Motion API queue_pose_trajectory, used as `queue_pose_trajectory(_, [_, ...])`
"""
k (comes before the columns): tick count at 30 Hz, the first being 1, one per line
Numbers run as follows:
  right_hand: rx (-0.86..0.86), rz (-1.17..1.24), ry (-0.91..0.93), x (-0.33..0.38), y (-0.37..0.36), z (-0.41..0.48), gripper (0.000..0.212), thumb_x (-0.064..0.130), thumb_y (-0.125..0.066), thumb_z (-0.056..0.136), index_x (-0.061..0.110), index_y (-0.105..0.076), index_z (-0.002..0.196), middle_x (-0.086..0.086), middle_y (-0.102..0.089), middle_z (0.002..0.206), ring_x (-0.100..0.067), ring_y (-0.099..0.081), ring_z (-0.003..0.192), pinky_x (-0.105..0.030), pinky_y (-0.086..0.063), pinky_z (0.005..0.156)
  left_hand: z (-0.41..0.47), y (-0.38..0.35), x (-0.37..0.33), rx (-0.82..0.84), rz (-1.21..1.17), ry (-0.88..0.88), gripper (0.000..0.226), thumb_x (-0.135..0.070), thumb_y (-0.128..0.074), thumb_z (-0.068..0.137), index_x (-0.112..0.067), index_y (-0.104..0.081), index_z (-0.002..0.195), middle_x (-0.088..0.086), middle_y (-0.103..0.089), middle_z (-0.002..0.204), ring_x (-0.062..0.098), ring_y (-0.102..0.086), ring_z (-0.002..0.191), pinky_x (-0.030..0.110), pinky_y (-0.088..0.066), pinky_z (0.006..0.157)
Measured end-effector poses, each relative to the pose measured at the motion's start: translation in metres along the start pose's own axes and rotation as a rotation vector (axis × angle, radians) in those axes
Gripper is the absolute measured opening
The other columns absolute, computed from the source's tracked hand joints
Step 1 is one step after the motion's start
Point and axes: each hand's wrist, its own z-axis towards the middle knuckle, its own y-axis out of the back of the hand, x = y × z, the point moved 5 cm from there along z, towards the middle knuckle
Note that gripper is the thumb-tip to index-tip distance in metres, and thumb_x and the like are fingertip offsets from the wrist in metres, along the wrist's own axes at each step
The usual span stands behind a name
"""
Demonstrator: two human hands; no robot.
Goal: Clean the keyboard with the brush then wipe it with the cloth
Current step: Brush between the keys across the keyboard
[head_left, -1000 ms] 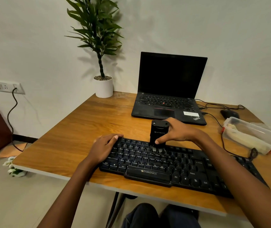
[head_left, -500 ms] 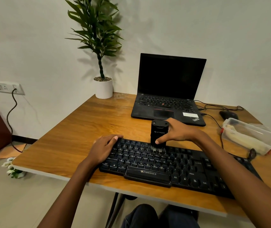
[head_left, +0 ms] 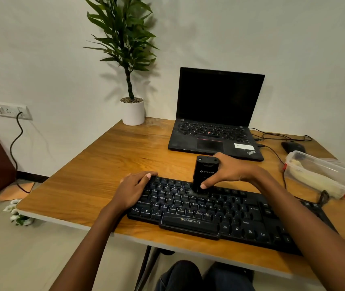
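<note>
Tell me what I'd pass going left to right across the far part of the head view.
Wall socket → plant pot → laptop → plastic box.

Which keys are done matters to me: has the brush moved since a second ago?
Yes: the brush slid slightly toward the front edge of the keyboard.

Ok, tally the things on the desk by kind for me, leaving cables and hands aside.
Computer gear: 3 (keyboard, laptop, mouse)
Brush: 1
Potted plant: 1
Plastic box: 1
Total: 6
</note>
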Motion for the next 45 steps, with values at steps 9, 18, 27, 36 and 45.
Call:
queue_pose_trajectory(9, [0.042,-0.029,-0.008,0.007,0.003,0.008,0.024,0.0,-0.077,0.07,0.006,-0.058,0.083,-0.002,-0.063,0.076,-0.011,-0.063,0.074,-0.022,-0.05,0.065,-0.001,0.001,-0.001,-0.002,0.016,-0.003,0.05,-0.049,-0.027,0.088,-0.033,-0.062,0.12,-0.007,-0.06,0.128,0.015,-0.051,0.122,0.052,-0.027,0.11])
queue_pose_trajectory(18, [-0.043,0.064,-0.002,-0.002,0.001,0.012,0.028,0.0,-0.077,0.069,0.013,-0.056,0.083,-0.002,-0.063,0.08,-0.01,-0.065,0.073,-0.021,-0.05,0.061,-0.001,0.001,-0.002,0.007,0.011,0.006,0.05,-0.049,-0.027,0.088,-0.033,-0.061,0.121,-0.006,-0.06,0.129,0.014,-0.05,0.122,0.052,-0.026,0.11])
queue_pose_trajectory(27, [-0.108,0.09,0.044,0.004,-0.002,0.012,0.036,0.0,-0.072,0.075,0.023,-0.044,0.077,0.005,-0.052,0.078,-0.009,-0.054,0.072,-0.004,-0.042,0.056,-0.001,0.001,-0.003,0.019,-0.009,0.01,0.05,-0.051,-0.028,0.087,-0.033,-0.06,0.122,-0.007,-0.059,0.13,0.012,-0.049,0.123,0.053,-0.024,0.111])
queue_pose_trajectory(36, [-0.094,-0.014,0.041,0.006,-0.001,0.018,0.032,0.012,-0.081,0.068,0.015,-0.053,0.083,0.002,-0.057,0.079,-0.018,-0.06,0.08,-0.023,-0.046,0.067,-0.002,0.001,-0.002,0.021,-0.011,0.016,0.051,-0.051,-0.027,0.088,-0.034,-0.06,0.122,-0.007,-0.059,0.131,0.013,-0.049,0.123,0.053,-0.025,0.111])
queue_pose_trajectory(45, [0.047,-0.144,0.056,0.017,0.002,0.018,0.024,0.003,-0.078,0.068,0.017,-0.059,0.068,0.001,-0.061,0.069,-0.012,-0.06,0.066,-0.029,-0.048,0.065,-0.003,0.001,-0.004,0.026,0.018,0.022,0.053,-0.051,-0.026,0.087,-0.033,-0.059,0.124,-0.006,-0.058,0.132,0.014,-0.049,0.124,0.052,-0.025,0.111])
